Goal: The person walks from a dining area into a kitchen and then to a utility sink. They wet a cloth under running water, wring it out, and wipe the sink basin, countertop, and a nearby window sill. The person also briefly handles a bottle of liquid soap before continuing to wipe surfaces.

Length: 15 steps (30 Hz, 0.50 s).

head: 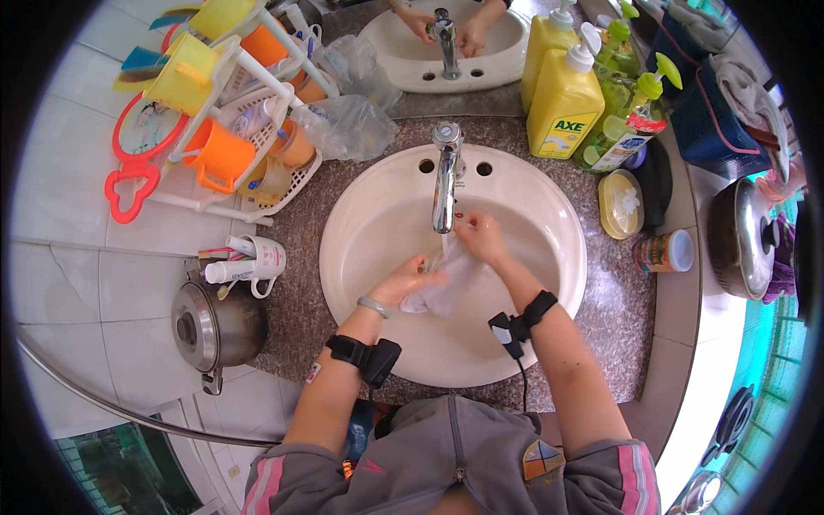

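A wet, pale, thin cloth point(444, 283) hangs between my hands inside the white ceramic sink basin point(360, 322). Water runs from the chrome faucet point(445, 187) onto the cloth. My left hand point(409, 281) holds the cloth's left part, with a bracelet on the wrist. Just right of the spout, my right hand point(481, 237) pinches its upper right edge. Both forearms wear black straps with small devices. What the fabric item is exactly, I cannot tell.
Left of the sink stand a mug with toothpaste tubes point(267, 257), a lidded metal pot point(222, 322) and a white rack point(283, 187) with cups. Pump bottles point(566, 103), a yellow soap dish point(621, 203) and a small canister point(663, 251) stand at the right. A mirror is behind.
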Each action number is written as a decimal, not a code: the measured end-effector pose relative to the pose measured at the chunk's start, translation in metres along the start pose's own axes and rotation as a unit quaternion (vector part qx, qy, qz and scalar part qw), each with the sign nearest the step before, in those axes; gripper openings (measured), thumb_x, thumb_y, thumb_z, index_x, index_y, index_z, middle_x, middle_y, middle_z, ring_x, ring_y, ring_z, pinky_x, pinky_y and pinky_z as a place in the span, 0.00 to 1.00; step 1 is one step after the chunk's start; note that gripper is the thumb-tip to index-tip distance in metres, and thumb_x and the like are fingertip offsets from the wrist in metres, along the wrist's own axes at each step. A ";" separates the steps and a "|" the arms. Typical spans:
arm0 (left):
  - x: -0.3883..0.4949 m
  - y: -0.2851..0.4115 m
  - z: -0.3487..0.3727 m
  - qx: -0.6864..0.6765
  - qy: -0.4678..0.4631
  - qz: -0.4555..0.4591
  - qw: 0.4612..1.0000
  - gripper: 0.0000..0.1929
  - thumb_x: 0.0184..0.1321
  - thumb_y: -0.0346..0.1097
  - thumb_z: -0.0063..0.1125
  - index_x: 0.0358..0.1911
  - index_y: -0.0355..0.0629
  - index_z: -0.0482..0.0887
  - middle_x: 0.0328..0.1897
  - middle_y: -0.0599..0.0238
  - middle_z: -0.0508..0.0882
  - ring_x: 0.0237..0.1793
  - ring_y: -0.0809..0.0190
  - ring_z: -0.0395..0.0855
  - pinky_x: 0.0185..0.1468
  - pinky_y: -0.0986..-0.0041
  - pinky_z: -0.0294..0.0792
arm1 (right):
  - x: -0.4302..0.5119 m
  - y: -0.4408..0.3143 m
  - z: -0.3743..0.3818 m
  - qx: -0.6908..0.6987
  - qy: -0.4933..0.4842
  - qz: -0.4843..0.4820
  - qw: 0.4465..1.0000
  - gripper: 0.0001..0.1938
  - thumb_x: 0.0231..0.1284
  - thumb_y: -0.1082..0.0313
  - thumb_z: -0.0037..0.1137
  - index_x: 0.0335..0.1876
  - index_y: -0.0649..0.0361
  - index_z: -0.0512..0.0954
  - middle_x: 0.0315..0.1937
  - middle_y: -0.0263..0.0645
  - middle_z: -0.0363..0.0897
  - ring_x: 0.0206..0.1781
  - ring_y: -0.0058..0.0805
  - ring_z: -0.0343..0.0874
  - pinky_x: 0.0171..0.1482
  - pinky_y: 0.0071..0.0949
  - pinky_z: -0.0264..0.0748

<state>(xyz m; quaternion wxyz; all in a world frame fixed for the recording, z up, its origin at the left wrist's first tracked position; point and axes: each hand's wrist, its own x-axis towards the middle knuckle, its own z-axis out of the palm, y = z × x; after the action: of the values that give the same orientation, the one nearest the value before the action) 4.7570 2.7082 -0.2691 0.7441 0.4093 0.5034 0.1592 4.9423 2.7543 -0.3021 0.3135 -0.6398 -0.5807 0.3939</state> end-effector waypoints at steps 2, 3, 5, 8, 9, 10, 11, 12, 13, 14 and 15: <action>-0.005 -0.005 -0.011 0.185 0.003 0.027 0.982 0.28 0.47 0.35 0.59 0.51 0.35 0.63 0.43 0.60 0.76 0.40 0.65 0.76 0.41 0.76 0.69 | 0.004 -0.001 -0.013 0.017 -0.058 0.044 0.997 0.19 0.42 0.50 0.62 0.27 0.59 0.74 0.27 0.46 0.73 0.34 0.38 0.74 0.38 0.34 0.70; -0.007 -0.004 -0.014 0.276 0.002 0.041 0.960 0.30 0.45 0.34 0.61 0.53 0.36 0.62 0.43 0.59 0.76 0.41 0.65 0.75 0.41 0.75 0.68 | 0.004 0.002 -0.018 0.021 -0.072 0.034 0.997 0.19 0.40 0.50 0.64 0.29 0.58 0.73 0.30 0.46 0.72 0.35 0.36 0.74 0.39 0.33 0.70; -0.006 0.003 -0.025 0.157 0.000 -0.030 0.987 0.30 0.44 0.33 0.61 0.53 0.40 0.62 0.45 0.58 0.75 0.43 0.65 0.74 0.44 0.75 0.68 | 0.005 0.010 -0.029 0.028 -0.099 0.014 0.995 0.21 0.37 0.51 0.66 0.32 0.57 0.73 0.38 0.46 0.70 0.38 0.32 0.73 0.42 0.31 0.70; -0.011 0.006 -0.032 -0.045 0.004 -0.009 0.999 0.30 0.45 0.33 0.61 0.54 0.45 0.61 0.44 0.60 0.74 0.45 0.65 0.73 0.44 0.75 0.67 | -0.011 0.010 -0.047 -0.032 -0.194 -0.177 0.964 0.19 0.40 0.52 0.65 0.35 0.57 0.75 0.48 0.43 0.65 0.41 0.31 0.73 0.44 0.30 0.69; -0.014 0.009 -0.031 -0.114 0.005 0.019 0.993 0.30 0.45 0.33 0.61 0.54 0.46 0.61 0.44 0.60 0.74 0.45 0.65 0.72 0.44 0.75 0.67 | -0.015 0.005 -0.049 -0.071 -0.228 -0.173 0.955 0.18 0.41 0.53 0.64 0.35 0.57 0.76 0.49 0.42 0.63 0.41 0.31 0.73 0.44 0.30 0.69; -0.016 0.011 -0.028 -0.105 0.003 0.031 0.994 0.29 0.47 0.34 0.61 0.54 0.45 0.62 0.43 0.61 0.74 0.43 0.65 0.72 0.43 0.76 0.67 | -0.019 -0.002 -0.051 -0.110 -0.262 -0.170 0.944 0.17 0.43 0.53 0.62 0.35 0.57 0.77 0.51 0.40 0.62 0.41 0.31 0.73 0.45 0.29 0.69; -0.017 0.012 -0.024 -0.095 0.002 0.042 0.995 0.27 0.49 0.35 0.60 0.53 0.45 0.63 0.42 0.62 0.74 0.41 0.66 0.73 0.42 0.76 0.67 | -0.020 -0.006 -0.051 -0.148 -0.295 -0.166 0.929 0.16 0.44 0.54 0.61 0.35 0.57 0.78 0.52 0.39 0.61 0.41 0.31 0.73 0.45 0.29 0.69; -0.019 0.016 -0.019 -0.085 -0.001 0.055 0.995 0.26 0.50 0.36 0.59 0.53 0.44 0.63 0.41 0.63 0.74 0.39 0.67 0.73 0.41 0.76 0.67 | -0.019 -0.004 -0.051 -0.106 -0.292 -0.140 0.940 0.15 0.46 0.55 0.60 0.34 0.58 0.78 0.52 0.38 0.61 0.40 0.31 0.73 0.45 0.29 0.68; -0.021 0.020 -0.017 0.015 -0.005 0.057 0.998 0.25 0.51 0.35 0.58 0.53 0.44 0.64 0.40 0.65 0.74 0.39 0.68 0.72 0.41 0.77 0.67 | -0.017 -0.001 -0.051 -0.063 -0.289 -0.114 0.948 0.15 0.47 0.55 0.59 0.34 0.59 0.78 0.52 0.37 0.62 0.40 0.30 0.73 0.45 0.28 0.68; -0.022 0.024 -0.016 0.115 -0.007 0.058 0.992 0.24 0.52 0.35 0.58 0.52 0.44 0.65 0.39 0.68 0.75 0.38 0.70 0.72 0.41 0.78 0.67 | -0.014 0.003 -0.050 -0.020 -0.286 -0.087 0.954 0.14 0.49 0.56 0.58 0.33 0.60 0.79 0.52 0.37 0.62 0.39 0.29 0.73 0.44 0.28 0.68; -0.024 0.026 -0.015 0.215 -0.010 0.058 0.975 0.23 0.53 0.34 0.57 0.52 0.44 0.66 0.37 0.70 0.75 0.38 0.72 0.72 0.41 0.79 0.67 | -0.012 0.009 -0.046 0.030 -0.277 -0.083 0.957 0.14 0.49 0.56 0.57 0.32 0.62 0.79 0.51 0.38 0.64 0.38 0.29 0.73 0.43 0.28 0.68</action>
<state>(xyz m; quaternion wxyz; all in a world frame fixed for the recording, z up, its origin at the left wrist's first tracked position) 4.7378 2.7151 -0.2362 0.6329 0.5901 0.4938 0.0864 4.9867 2.7442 -0.2852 0.1904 -0.4456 -0.6837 0.5457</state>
